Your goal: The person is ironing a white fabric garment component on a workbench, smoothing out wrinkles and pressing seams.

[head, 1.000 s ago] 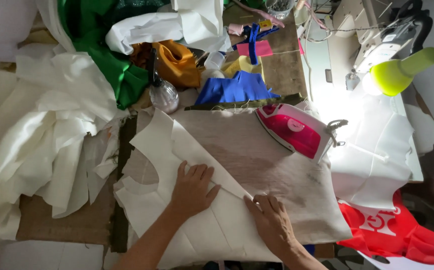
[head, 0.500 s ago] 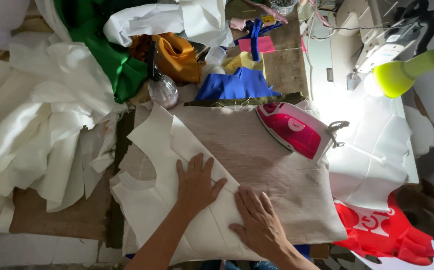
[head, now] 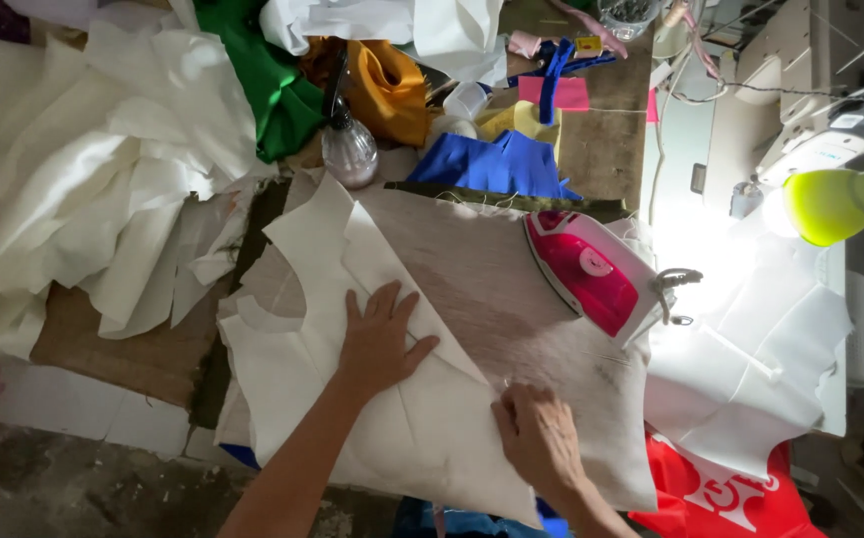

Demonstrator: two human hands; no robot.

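Since half a second ago, the right hand (head: pixel 540 438) has curled up: its fingers were spread flat on the cloth, and now they are bunched, fingertips drawn together at the slanting edge of the cream fabric piece (head: pixel 372 428). It appears to pinch that edge, though the grip itself is too small to see clearly. The left hand (head: pixel 380 339) has stayed nearly where it was, flat on the same piece with fingers spread and thumb out to the right, holding nothing, only pressing down.

The cream fabric piece is a cut garment panel with a curved notch on its left side. It lies on a grey-brown padded ironing surface (head: pixel 472 279) in the near middle of the scene, its long straight edge running diagonally from far left to near right between the two hands.

To the right of the hands, a pink and white iron (head: pixel 591 274) rests on the ironing surface, apart from both hands. Farther right, loose white cloth (head: pixel 751 369) lies in bright light, and a lime-green lamp shade (head: pixel 831 204) juts in from the right edge. A red cloth with white markings (head: pixel 721 493) hangs at the near right.

At the far side sit a clear spray bottle (head: pixel 349 149), a blue cloth (head: pixel 497 164), a yellow-orange cloth (head: pixel 392 90) and a green cloth (head: pixel 263 80). A large heap of cream fabric (head: pixel 73 189) fills the left.
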